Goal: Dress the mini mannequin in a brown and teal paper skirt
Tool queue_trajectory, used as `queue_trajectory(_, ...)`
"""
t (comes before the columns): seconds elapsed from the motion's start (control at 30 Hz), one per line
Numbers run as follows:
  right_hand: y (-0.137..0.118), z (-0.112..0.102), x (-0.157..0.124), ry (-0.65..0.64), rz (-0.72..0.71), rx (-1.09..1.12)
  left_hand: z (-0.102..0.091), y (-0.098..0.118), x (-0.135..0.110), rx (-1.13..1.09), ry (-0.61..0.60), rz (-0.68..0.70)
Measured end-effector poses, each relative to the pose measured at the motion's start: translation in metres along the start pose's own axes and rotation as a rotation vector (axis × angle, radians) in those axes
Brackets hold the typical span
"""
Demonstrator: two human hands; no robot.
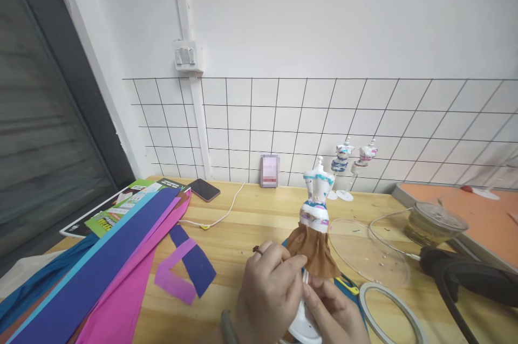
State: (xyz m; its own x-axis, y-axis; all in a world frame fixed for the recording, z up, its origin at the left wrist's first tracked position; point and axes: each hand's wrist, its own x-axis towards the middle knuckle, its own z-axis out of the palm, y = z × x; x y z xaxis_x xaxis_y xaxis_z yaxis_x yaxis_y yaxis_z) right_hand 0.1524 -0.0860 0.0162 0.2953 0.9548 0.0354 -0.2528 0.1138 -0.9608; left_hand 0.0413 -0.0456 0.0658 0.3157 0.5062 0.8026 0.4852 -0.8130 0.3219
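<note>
A miniature white dress form with teal and purple bands stands slightly tilted in front of me. Gathered brown fabric hangs from its hips as a skirt. My left hand is closed at the skirt's lower left edge, its fingertips by the white post; what lies between those fingers is hidden. With thumb and fingers, my right hand pinches the post of the white stand below the hem. Blue material shows partly behind my hands, and yellow-handled scissors lie just right of the skirt.
Long fabric strips cover the left side, beside a phone and cut pieces. To the right are a tape roll, a clear disc, a clear round container and a black curved object. Two small dress forms stand behind.
</note>
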Motion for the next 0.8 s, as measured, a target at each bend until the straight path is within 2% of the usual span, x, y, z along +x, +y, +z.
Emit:
queue_trajectory(0.1,-0.003,-0.004,0.002,-0.044,0.041,0.017,-0.003,0.006,0.002,-0.17,-0.058,-0.114)
queue_trajectory(0.17,-0.004,-0.007,0.003,-0.021,0.05,0.0,-0.005,0.008,0.004,-0.283,-0.102,-0.249)
queue_trajectory(0.23,-0.004,-0.01,0.004,0.004,0.042,-0.008,-0.004,0.009,0.007,-0.418,-0.151,-0.436)
queue_trajectory(0.3,-0.003,-0.012,0.005,-0.038,0.045,-0.022,-0.002,0.008,0.008,-0.62,-0.219,-0.656)
queue_trajectory(0.37,0.0,-0.014,0.006,-0.094,0.057,-0.051,0.0,0.006,0.009,-0.868,-0.336,-0.856)
queue_trajectory(0.43,0.003,-0.016,0.006,-0.108,0.045,-0.089,0.001,0.005,0.01,-1.082,-0.455,-0.995)
queue_trajectory(0.5,0.007,-0.018,0.007,-0.087,0.011,-0.139,0.001,0.005,0.011,-1.229,-0.502,-1.076)
queue_trajectory(0.63,0.011,-0.02,0.007,-0.04,-0.041,-0.251,-0.003,0.004,0.013,-1.375,-0.404,-1.174)
queue_trajectory(0.8,0.011,-0.017,0.006,-0.065,-0.067,-0.282,-0.003,0.0,0.013,-1.554,-0.477,-1.207)
